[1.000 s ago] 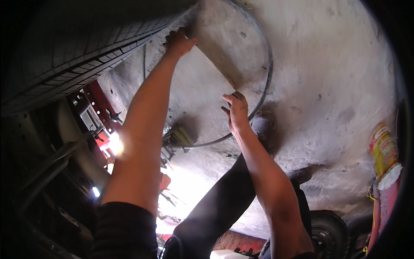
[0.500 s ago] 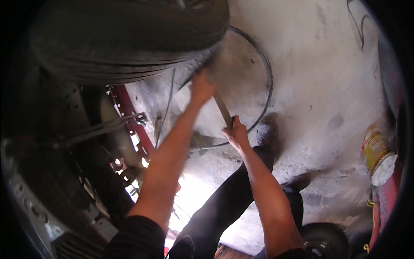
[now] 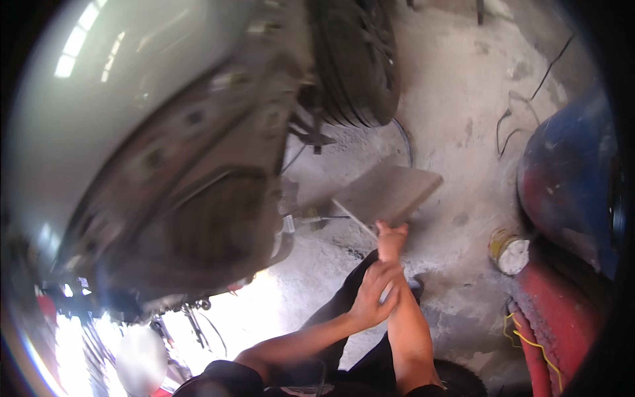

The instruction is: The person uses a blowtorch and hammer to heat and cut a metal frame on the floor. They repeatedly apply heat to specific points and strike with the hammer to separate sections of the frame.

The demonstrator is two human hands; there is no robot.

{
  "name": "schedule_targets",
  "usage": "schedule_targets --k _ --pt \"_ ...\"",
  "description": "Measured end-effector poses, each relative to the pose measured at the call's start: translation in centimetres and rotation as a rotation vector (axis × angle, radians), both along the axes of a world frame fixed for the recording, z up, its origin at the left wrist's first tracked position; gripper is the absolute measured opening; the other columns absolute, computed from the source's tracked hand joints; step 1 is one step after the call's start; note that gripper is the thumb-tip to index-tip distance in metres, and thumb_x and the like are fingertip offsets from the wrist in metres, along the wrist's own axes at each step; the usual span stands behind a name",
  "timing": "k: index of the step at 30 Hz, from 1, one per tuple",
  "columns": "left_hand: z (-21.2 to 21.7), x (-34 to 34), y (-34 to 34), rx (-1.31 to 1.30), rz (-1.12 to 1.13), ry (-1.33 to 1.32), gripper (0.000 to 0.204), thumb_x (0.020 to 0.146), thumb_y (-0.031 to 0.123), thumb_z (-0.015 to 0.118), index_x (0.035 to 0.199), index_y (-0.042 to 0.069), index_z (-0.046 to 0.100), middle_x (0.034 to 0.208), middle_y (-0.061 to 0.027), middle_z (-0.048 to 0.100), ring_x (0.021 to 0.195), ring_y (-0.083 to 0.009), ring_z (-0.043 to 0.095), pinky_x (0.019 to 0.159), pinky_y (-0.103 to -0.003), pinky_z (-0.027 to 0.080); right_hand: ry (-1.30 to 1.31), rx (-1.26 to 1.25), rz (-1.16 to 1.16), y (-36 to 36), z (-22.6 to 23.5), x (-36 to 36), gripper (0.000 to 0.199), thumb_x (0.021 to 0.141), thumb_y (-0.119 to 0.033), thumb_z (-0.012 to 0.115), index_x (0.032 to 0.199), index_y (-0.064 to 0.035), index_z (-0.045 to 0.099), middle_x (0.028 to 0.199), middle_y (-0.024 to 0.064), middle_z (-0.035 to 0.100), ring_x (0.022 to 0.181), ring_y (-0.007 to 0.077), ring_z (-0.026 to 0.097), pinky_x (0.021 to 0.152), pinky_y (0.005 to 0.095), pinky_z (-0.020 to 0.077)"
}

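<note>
**Two hands at slab edge, under raised car**

Obs: right hand [image 3: 391,239] reaches fwd, fingers curled shut on near edge of flat grey rectangular slab [image 3: 390,192] (stone or board, can't tell material). Slab lies on pale dusty concrete floor [image 3: 456,119], just below black treaded tyre [image 3: 360,59]. Left hand [image 3: 374,294] wraps around right wrist/forearm, fingers closed on it; holds no object.

Surroundings: grey car underbody [image 3: 185,185] fills left of view, blurred. Thin black hoop or cable [image 3: 409,142] on floor beside slab's far end. Small yellow-and-white tin [image 3: 508,250] to the right, apart from slab. Blue rounded drum [image 3: 572,178] at right rim; red frame [image 3: 562,317] below it.

Step (judgement): gripping slab edge to shift it, left bracing right. Next move likely needs firm pull or lift, keeping slab clear of tyre and hoop.
</note>
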State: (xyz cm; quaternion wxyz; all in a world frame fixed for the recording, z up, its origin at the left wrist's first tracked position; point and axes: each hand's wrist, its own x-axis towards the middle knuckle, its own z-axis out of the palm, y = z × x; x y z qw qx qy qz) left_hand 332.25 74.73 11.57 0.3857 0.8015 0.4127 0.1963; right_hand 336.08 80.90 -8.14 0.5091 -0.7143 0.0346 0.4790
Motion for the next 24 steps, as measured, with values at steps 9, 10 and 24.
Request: schedule_targets --k 9,10,24 --pt "10.1 -27.1 -16.9 -0.501 0.41 0.29 0.028 0.09 0.015 0.063 0.117 0.009 0.07 0.111 -0.0166 0.073 0.099 -0.0345 0.072 0.087 -0.043 0.058 -0.305 -0.198 -0.248 -19.7 7.7 12.7 0.057 0.075 -0.016 0.083 0.118 0.0057 0.054 0.107 0.0218 0.068 0.087 0.0333 0.069 0.065 0.048 0.0605" --pt "9.9 -31.9 -19.1 -0.527 0.513 0.405 0.029 0.089 0.016 0.063 0.116 0.009 0.07 0.11 -0.0177 0.073 0.099 -0.0343 0.072 0.087 -0.043 0.058 -0.176 -0.187 -0.21 -19.3 12.5 10.3 0.053 0.074 -0.013 0.082 0.115 0.0043 0.053 0.106 0.0206 0.067 0.088 0.0326 0.068 0.067 0.0471 0.0605" --pt "-7.1 -61.9 -44.8 -0.396 0.837 0.255 0.025 0.081 0.019 0.06 0.092 0.003 0.075 0.098 -0.0226 0.073 0.091 -0.0432 0.069 0.079 -0.051 0.054 0.024 -0.232 0.393 -26.4 23.3 -5.9 0.044 0.088 -0.023 0.063 0.126 -0.0028 0.054 0.123 0.014 0.06 0.109 0.0376 0.06 0.085 0.0582 0.057"
